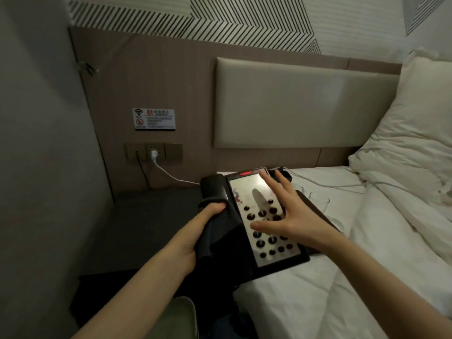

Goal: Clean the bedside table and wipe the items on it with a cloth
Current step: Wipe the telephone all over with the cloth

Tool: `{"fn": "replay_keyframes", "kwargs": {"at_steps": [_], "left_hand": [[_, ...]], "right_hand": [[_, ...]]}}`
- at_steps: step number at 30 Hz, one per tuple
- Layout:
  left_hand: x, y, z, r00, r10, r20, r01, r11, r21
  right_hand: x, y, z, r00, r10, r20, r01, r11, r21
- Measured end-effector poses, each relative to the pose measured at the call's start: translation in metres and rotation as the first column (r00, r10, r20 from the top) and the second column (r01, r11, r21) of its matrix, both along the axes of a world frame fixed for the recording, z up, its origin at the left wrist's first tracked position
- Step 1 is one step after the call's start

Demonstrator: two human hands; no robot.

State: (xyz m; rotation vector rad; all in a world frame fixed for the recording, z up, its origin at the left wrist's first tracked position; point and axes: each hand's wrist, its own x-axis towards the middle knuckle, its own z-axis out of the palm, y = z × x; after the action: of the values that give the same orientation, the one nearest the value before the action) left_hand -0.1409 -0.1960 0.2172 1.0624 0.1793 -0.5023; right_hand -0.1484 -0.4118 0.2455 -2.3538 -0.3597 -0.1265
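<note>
A black desk telephone [247, 187] with a silver keypad face lies on the white bed [305, 302] at its left edge. My left hand [195, 238] grips a dark grey cloth [215, 241] draped over the phone's handset side. My right hand [291, 216] is spread with straight fingers over the keypad, fingertips near the top of the silver panel. The dark bedside table [146, 228] lies to the left, below the wall sockets.
A dark tray [315, 206] with clear glasses [319, 200] sits on the bed behind the phone. A white cable [171, 176] runs from the wall socket [154, 151] towards the phone. A pillow [411, 133] lies at the right. A wall closes the left side.
</note>
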Motion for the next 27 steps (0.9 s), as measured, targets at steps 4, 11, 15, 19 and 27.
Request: {"fn": "replay_keyframes", "kwargs": {"at_steps": [4, 11, 15, 19, 27], "left_hand": [[0.006, 0.004, 0.017, 0.997, 0.026, -0.066, -0.033, 0.994, -0.108], [0.007, 0.012, 0.031, 0.993, -0.081, -0.084, 0.064, 0.980, -0.187], [0.008, 0.011, 0.034, 0.995, -0.043, -0.088, 0.024, 0.978, -0.208], [0.005, 0.011, 0.038, 0.996, -0.039, -0.075, 0.022, 0.976, -0.218], [0.004, 0.026, 0.055, 0.998, -0.058, -0.012, 0.055, 0.981, -0.184]], "right_hand": [[-0.025, 0.008, 0.013, 0.949, 0.153, 0.274, -0.066, 0.950, -0.304], [-0.038, 0.023, 0.009, 0.586, 0.655, 0.477, 0.108, 0.521, -0.847], [-0.022, 0.014, 0.000, 0.531, 0.708, 0.466, 0.170, 0.450, -0.877], [-0.009, 0.012, -0.002, 0.404, 0.724, 0.559, 0.208, 0.522, -0.827], [0.000, 0.028, 0.017, 0.235, 0.678, 0.696, 0.220, 0.661, -0.718]]}}
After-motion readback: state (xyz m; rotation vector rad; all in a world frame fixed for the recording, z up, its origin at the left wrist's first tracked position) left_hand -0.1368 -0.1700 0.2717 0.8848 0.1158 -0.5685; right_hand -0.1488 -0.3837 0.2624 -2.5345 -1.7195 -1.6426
